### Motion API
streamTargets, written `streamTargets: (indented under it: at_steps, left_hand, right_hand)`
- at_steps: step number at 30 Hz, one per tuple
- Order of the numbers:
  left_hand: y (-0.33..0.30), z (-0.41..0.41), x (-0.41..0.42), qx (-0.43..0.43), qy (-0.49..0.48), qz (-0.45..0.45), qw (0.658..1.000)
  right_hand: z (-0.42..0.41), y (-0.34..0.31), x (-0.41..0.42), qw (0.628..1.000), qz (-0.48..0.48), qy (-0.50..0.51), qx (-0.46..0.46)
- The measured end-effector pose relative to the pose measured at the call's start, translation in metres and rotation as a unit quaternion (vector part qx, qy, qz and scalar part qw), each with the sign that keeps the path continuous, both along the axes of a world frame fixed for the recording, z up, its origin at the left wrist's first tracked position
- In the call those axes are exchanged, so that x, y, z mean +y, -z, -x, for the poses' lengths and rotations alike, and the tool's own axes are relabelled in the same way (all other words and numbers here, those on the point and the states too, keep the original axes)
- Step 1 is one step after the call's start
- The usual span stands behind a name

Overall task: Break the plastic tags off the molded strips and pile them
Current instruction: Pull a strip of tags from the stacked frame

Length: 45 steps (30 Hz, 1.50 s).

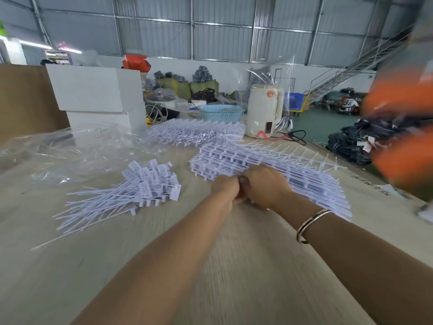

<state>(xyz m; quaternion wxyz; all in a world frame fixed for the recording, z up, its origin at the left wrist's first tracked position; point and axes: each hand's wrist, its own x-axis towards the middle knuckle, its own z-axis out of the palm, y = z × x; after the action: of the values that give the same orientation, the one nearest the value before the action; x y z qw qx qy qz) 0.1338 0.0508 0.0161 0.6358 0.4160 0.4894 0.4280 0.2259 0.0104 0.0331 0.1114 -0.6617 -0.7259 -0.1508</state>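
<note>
I see my left hand (pixel 225 187) and right hand (pixel 264 186) curled together, gripping the near edge of the strips (pixel 269 165) on the table (pixel 117 266). Tags (pixel 131 193) are piled at nine o'clock; more strips at twelve.

Head-worn view, looking forward-down, near table (pixel 164 266)

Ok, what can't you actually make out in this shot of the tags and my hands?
- Head view: what the left hand and right hand grip; the fingers curl under, hidden by their backs.
- The near edge of the stack of molded strips, covered by the hands.
- Print on the pile of loose tags: too small.
- The orange thing at right: motion-blurred, cut by the edge.
</note>
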Motion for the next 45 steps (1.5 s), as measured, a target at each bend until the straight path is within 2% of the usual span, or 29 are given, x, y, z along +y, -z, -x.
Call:
streamTargets:
  at_steps: [2, 5, 7, 10, 12, 15, 18, 23, 27, 31, 34, 39, 42, 45]
  left_hand:
    - [0.004, 0.003, 0.001, 0.007, -0.002, -0.012, 1.000]
    - [0.005, 0.011, 0.000, 0.029, 0.002, -0.018, 0.999]
    - [0.005, 0.017, 0.001, 0.033, -0.003, -0.014, 0.999]
    - [0.006, 0.024, 0.000, 0.014, -0.005, 0.001, 1.000]
    - [0.007, 0.023, -0.004, -0.047, 0.005, 0.052, 0.997]
    - [0.003, 0.012, -0.013, -0.090, 0.004, 0.060, 0.994]
    - [-0.002, 0.011, -0.012, -0.059, -0.017, 0.016, 0.998]
    - [-0.008, 0.028, -0.015, -0.027, -0.001, -0.005, 1.000]
    - [-0.008, 0.035, -0.018, -0.011, -0.012, -0.020, 1.000]
    - [-0.008, 0.033, -0.030, -0.063, -0.032, 0.022, 0.997]
    - [-0.012, 0.036, -0.032, -0.090, -0.049, 0.008, 0.995]
    - [-0.025, 0.050, -0.033, -0.051, -0.089, -0.045, 0.994]
    - [-0.029, 0.084, -0.016, 0.032, -0.169, -0.090, 0.981]
    - [-0.031, 0.110, -0.017, 0.078, -0.115, -0.090, 0.986]
  right_hand:
    - [0.000, -0.001, 0.003, 0.999, 0.036, 0.016, 0.007]
    - [0.005, -0.002, 0.005, 0.993, 0.093, 0.039, -0.062]
    - [0.009, -0.004, 0.005, 0.992, 0.104, 0.040, -0.064]
    - [0.008, -0.007, -0.001, 0.993, 0.092, -0.026, -0.069]
    - [0.008, -0.005, -0.006, 0.993, 0.070, -0.064, -0.071]
    - [0.004, 0.003, -0.012, 0.994, 0.064, -0.089, -0.010]
    - [-0.006, 0.004, -0.016, 0.987, 0.108, -0.109, 0.057]
    - [-0.021, 0.004, -0.016, 0.978, 0.197, -0.041, 0.058]
    - [-0.018, 0.002, -0.014, 0.964, 0.220, -0.022, 0.148]
    - [-0.014, 0.007, -0.014, 0.970, 0.213, -0.047, 0.111]
    - [-0.022, 0.005, -0.018, 0.961, 0.217, -0.056, 0.160]
    - [-0.017, -0.001, -0.019, 0.949, 0.223, -0.056, 0.218]
    - [-0.026, 0.004, -0.019, 0.957, 0.221, -0.036, 0.185]
    - [-0.034, 0.007, -0.022, 0.959, 0.219, -0.030, 0.179]
